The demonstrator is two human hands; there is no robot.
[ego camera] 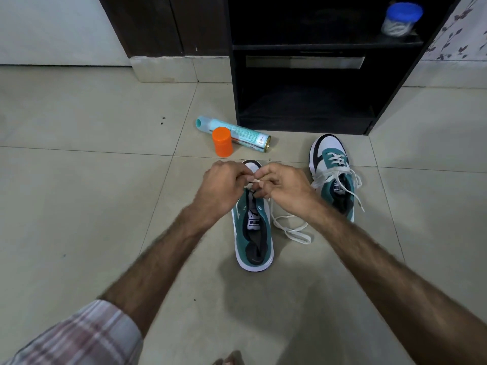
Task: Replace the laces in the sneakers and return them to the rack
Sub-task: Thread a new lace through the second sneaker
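A teal, white and black sneaker stands on the tiled floor in front of me, toe pointing away. My left hand and my right hand meet over its toe end, and both pinch a white lace there. The loose rest of that lace curls on the floor to the right of the shoe. A second matching sneaker stands further right with its white lace threaded and its ends hanging loose. The black shoe rack stands behind, its lower shelf bare.
A teal spray can lies on its side on the floor beyond the near sneaker, with an orange cap upright in front of it. A blue-lidded clear jar sits on the rack's upper shelf. A dark door frame stands at left.
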